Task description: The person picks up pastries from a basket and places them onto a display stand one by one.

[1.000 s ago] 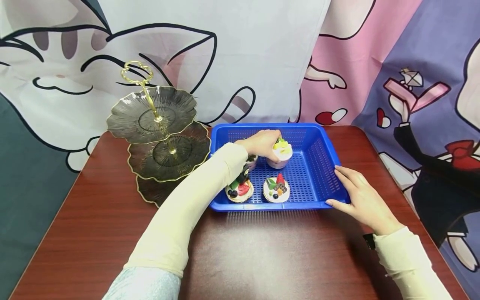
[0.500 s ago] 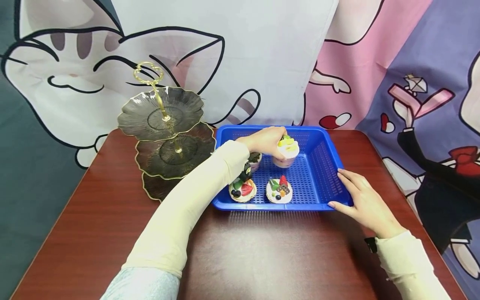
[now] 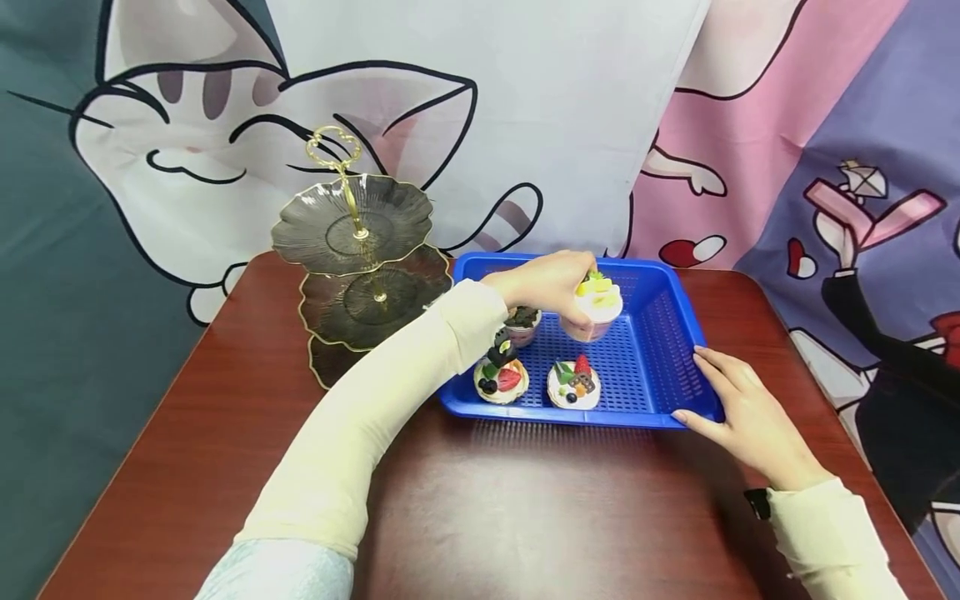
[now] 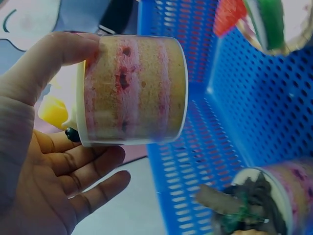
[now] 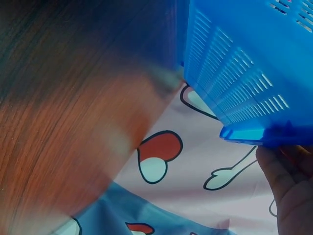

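My left hand (image 3: 555, 285) grips a clear cup of layered cake (image 4: 139, 90) with yellow fruit and white cream on top. In the left wrist view the thumb lies near its rim, the other fingers on the far side. In the head view the cup overlaps the inside of a blue plastic basket (image 3: 648, 260). A chocolate-topped cake cup (image 3: 525, 321) sits below my left wrist. Towards the front of the basket are a strawberry tart (image 3: 501, 383) and a white-topped tart (image 3: 573, 386). My right hand (image 3: 753, 421) rests its nearly straight fingers and thumb on the basket's front right corner.
A three-tier dark stand (image 3: 352, 225) with gold edges and a gold handle stands left of the basket, partly behind my left forearm. Both stand on a reddish-brown wooden table (image 3: 525, 508). A cartoon-printed cloth (image 3: 585, 125) hangs behind the table.
The head view has turned left, so the scene slides right. My left hand has shifted the fruit-topped cake cup slightly right and up within the basket. The right hand stays at the corner.
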